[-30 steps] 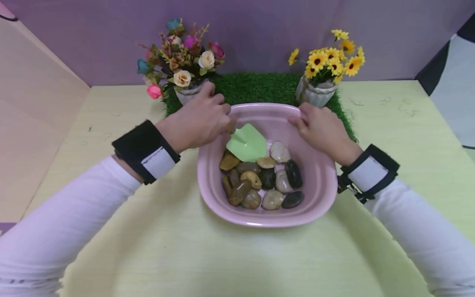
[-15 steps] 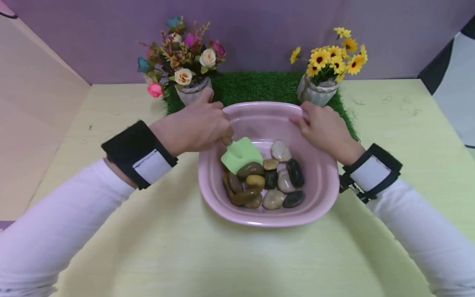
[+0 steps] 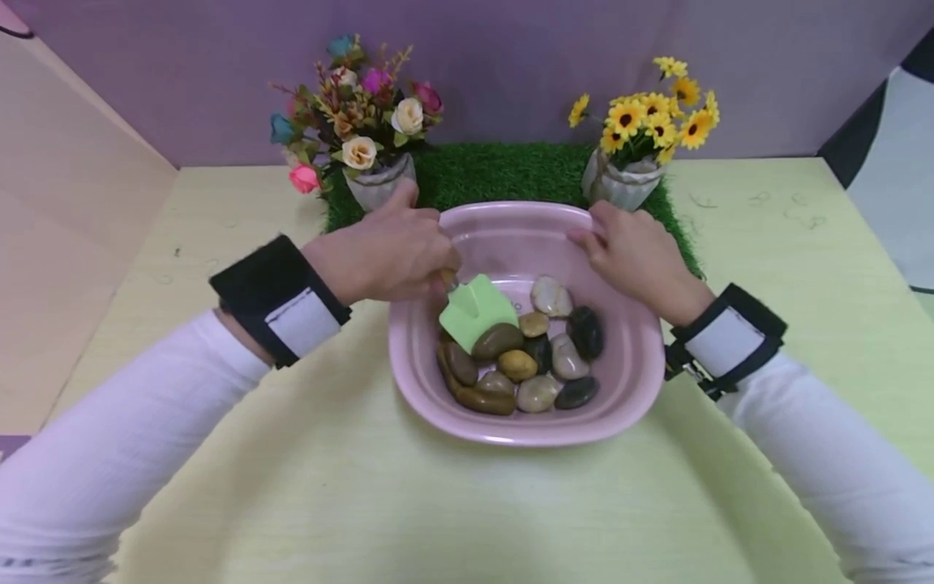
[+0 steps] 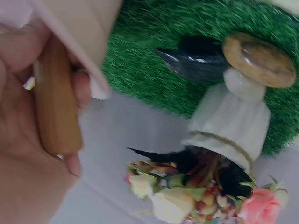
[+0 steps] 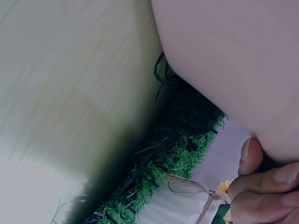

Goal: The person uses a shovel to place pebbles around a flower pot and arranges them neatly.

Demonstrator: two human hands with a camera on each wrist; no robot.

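Observation:
My left hand [image 3: 390, 251] grips the wooden handle [image 4: 57, 102] of a small trowel with a light green blade [image 3: 476, 310]. The blade tilts down inside a pink basin [image 3: 525, 438], its front edge against a brown pebble [image 3: 498, 341]. Several other smooth pebbles [image 3: 538, 394], brown, black and whitish, lie across the basin's bottom. At the far right corner, my right hand [image 3: 636, 253] holds the basin's rim, thumb on the inside. Curled fingers [image 5: 266, 182] show under that rim in the right wrist view.
A strip of artificial grass [image 3: 503, 170] lies behind the basin. On it stand a pot of mixed flowers [image 3: 375, 185] at left and a pot of yellow flowers [image 3: 623, 182] at right. Beside the left pot are a dark stone [image 4: 196, 60] and a brown stone [image 4: 261, 60].
The trowel's blade has moved lower and nearer among the pebbles, and several brown pebbles have shifted or turned. My right hand and the basin have stayed in place.

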